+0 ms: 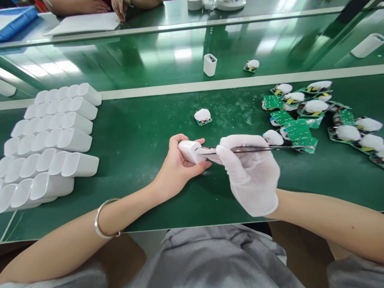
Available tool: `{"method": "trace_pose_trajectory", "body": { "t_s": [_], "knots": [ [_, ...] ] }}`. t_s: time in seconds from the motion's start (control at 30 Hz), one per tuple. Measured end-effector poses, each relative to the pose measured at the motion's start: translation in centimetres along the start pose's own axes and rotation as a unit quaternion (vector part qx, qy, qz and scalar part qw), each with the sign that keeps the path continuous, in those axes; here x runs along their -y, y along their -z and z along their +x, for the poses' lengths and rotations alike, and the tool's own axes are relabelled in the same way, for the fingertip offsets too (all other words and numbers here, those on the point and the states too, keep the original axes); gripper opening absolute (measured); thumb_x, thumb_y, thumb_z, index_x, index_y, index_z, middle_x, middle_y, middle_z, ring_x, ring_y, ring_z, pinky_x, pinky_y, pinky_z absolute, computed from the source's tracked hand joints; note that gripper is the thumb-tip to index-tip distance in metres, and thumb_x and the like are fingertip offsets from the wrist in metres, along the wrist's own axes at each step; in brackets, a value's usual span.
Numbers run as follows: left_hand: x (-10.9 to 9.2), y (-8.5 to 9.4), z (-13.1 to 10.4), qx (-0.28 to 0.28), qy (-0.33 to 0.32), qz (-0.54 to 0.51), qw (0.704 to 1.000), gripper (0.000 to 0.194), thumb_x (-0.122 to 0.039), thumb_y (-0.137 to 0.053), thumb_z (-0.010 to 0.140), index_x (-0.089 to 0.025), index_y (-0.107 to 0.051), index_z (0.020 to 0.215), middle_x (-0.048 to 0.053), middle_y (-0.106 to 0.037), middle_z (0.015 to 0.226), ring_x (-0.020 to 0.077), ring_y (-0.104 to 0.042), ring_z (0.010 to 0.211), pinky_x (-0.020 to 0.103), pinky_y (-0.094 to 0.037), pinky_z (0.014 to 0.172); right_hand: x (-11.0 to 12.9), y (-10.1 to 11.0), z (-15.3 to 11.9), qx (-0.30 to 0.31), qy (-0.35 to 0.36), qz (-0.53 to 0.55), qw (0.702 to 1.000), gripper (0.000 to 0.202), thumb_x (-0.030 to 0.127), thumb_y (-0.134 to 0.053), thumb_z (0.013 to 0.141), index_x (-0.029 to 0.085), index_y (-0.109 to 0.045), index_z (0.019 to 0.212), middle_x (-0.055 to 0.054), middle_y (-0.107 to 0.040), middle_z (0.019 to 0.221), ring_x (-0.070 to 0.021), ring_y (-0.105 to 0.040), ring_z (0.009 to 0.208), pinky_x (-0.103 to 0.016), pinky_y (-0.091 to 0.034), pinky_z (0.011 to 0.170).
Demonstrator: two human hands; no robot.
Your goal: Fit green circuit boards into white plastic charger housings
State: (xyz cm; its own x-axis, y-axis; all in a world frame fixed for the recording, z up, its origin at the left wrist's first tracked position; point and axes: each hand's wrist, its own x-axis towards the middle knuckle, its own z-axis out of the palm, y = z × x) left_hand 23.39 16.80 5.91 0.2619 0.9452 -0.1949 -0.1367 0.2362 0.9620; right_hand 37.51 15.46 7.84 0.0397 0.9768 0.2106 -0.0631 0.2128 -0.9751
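Note:
Bare fingers of my left hand wrap round a small white plastic housing, its open end turned to the right. In a white glove, my right hand grips a pair of thin dark tweezers. The tips reach the housing's opening, where a whitish part shows; its kind is hard to make out. Just beyond my hands lies a circuit board topped with a white blob.
Rows of white housings stand at left. Several green circuit boards are heaped at right. Further back are an upright filled housing, another board and a white strip. A co-worker's hands rest across the bench.

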Motion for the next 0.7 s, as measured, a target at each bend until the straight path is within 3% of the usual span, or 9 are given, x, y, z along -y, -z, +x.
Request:
{"method": "trace_pose_trajectory", "body": {
  "t_s": [0.3,0.7],
  "knots": [
    [0.01,0.11,0.04,-0.003,0.007,0.010,1.000,0.054,-0.016,-0.074,0.068,-0.025,-0.031,0.100,0.005,-0.056,0.122,0.0147,-0.063,0.094,0.029,-0.054,0.080,-0.41,0.63,0.04,-0.026,0.005,-0.010,1.000,0.012,0.033,-0.063,0.083,0.026,-0.055,0.090,0.003,-0.068,0.086,-0.0164,-0.070,0.080,-0.030,-0.061,0.073],
    [-0.11,0.09,0.07,-0.010,0.012,0.031,0.999,0.055,-0.019,-0.074,0.066,-0.024,-0.032,0.100,0.006,-0.057,0.121,0.0164,-0.063,0.094,0.031,-0.055,0.079,-0.34,0.76,0.02,-0.026,-0.019,0.006,0.999,0.019,0.041,-0.065,0.079,0.027,-0.057,0.088,0.001,-0.069,0.088,-0.0192,-0.070,0.083,-0.031,-0.062,0.072]
  ]
}}
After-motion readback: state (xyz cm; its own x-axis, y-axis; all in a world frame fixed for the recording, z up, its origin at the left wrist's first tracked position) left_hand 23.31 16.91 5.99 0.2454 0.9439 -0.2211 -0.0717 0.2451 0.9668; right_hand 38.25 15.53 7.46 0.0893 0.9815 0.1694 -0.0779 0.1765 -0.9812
